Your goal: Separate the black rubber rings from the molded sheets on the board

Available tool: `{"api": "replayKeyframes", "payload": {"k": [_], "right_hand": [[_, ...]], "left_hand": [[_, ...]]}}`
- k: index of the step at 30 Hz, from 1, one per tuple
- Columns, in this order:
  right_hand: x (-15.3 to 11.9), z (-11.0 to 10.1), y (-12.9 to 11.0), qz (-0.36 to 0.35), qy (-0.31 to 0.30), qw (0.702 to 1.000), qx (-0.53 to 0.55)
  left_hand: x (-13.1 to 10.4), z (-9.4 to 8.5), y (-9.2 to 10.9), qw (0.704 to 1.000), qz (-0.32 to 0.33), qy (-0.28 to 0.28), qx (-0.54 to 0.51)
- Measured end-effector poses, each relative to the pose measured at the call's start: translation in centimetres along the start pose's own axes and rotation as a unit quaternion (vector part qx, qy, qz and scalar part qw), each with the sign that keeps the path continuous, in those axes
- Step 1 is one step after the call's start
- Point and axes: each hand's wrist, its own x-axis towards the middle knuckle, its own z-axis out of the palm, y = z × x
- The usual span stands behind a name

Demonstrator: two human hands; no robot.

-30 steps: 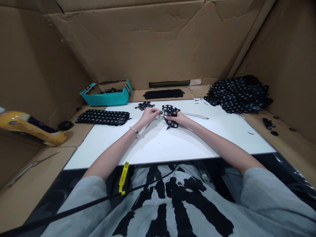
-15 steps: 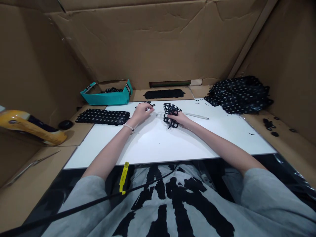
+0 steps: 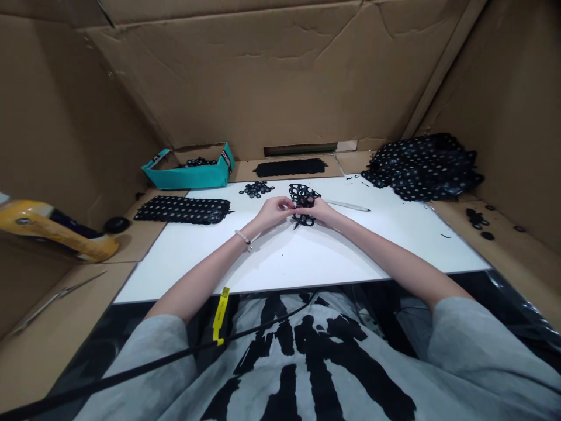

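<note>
In my right hand (image 3: 323, 210) is a black perforated sheet (image 3: 303, 191), gathered between the fingers above the white board (image 3: 280, 263). Its large round holes show at the top and bottom, while the fingers cover its middle. My left hand (image 3: 275, 211) meets its left side, thumb and fingertips pinched together. Whatever the left fingers hold is too small to make out. Behind the left hand lies a pile of small black rings (image 3: 256, 189). A white pen-like stick (image 3: 349, 205) rests just beyond the right hand.
A folded perforated sheet (image 3: 184, 209) lies left, near a teal box (image 3: 188, 178) of black pieces. At the back is a flat black strip (image 3: 290, 168); a heap of perforated sheets (image 3: 425, 166) sits back right. Scissors (image 3: 61, 292) and a yellow bottle (image 3: 52, 225) are far left.
My left hand has moved right, from in front of the ring pile to the sheet in my right hand, uncovering the pile. My right hand has stayed about where it was.
</note>
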Motion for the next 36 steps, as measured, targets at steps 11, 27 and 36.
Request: {"api": "replayKeyframes", "payload": {"k": [11, 27, 36], "right_hand": [[0.3, 0.1, 0.4, 0.002, 0.004, 0.999, 0.045], [0.1, 0.2, 0.4, -0.005, -0.011, 0.999, 0.030], [0.5, -0.1, 0.8, 0.002, -0.022, 0.999, 0.026]], "left_hand": [[-0.1, -0.1, 0.1, 1.000, -0.007, -0.009, 0.004], [-1.0, 0.1, 1.9, 0.992, 0.041, 0.009, 0.115], [0.0, -0.5, 0.0, 0.999, 0.010, -0.007, 0.033]]}}
